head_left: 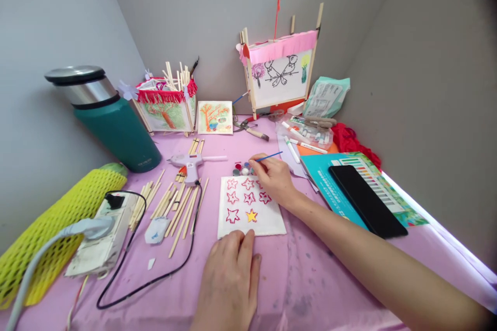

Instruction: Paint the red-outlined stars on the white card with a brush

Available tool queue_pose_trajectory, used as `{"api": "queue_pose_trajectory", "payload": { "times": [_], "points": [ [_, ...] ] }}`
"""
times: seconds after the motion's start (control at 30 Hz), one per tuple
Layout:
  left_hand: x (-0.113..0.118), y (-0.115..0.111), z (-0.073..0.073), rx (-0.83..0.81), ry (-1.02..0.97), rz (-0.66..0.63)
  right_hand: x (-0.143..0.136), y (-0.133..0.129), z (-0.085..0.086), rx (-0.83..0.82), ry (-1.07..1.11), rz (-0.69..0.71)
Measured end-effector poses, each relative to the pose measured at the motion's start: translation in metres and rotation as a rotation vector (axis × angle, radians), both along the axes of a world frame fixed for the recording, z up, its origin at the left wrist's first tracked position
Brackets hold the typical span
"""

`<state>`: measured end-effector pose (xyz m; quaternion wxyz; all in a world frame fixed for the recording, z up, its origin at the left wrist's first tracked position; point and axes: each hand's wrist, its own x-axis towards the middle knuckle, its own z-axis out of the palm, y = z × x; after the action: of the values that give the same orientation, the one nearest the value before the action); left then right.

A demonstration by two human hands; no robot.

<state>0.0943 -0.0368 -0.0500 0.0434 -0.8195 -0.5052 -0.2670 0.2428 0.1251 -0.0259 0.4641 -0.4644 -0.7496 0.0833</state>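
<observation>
A white square panel (243,227) lies flat on the pink cloth, with rows of red-outlined stars on it. One star (251,215) in the lowest row is filled with yellow. My left hand (232,264) rests at the panel's near edge, fingers stretched forward and touching it, holding nothing. Between the fingertips of my right hand (274,178) is a thin blue paintbrush (271,156), its handle pointing right. The brush tip is hidden behind the fingers, by several small paint pots (244,168) just past the panel. Part of the panel's right side is covered by my right hand.
Left of the panel lie a glue gun (190,164), wooden sticks (180,212), a power strip (103,235) and a black cord. A teal bottle (116,129) stands behind them. On the right, a phone (367,201) lies on a booklet (326,181). A decorated lantern (279,75) hangs behind.
</observation>
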Motion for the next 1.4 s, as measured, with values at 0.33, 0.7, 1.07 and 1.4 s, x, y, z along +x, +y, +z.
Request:
{"api": "queue_pose_trajectory", "payload": {
  "times": [0.33, 0.7, 1.07, 1.4],
  "points": [
    [-0.001, -0.001, 0.001, 0.001, -0.009, -0.001, -0.002, 0.008, 0.0, -0.001, -0.089, 0.034],
    [0.0, -0.002, 0.0, -0.037, 0.004, 0.011, 0.016, -0.057, 0.011, 0.053, 0.13, 0.163],
    [0.0, -0.003, 0.0, -0.046, 0.012, 0.018, 0.018, -0.068, 0.0, 0.12, -0.003, 0.262],
    [0.001, -0.002, 0.001, -0.063, 0.002, 0.02, 0.018, -0.067, -0.003, 0.1, -0.029, 0.275]
  ]
}}
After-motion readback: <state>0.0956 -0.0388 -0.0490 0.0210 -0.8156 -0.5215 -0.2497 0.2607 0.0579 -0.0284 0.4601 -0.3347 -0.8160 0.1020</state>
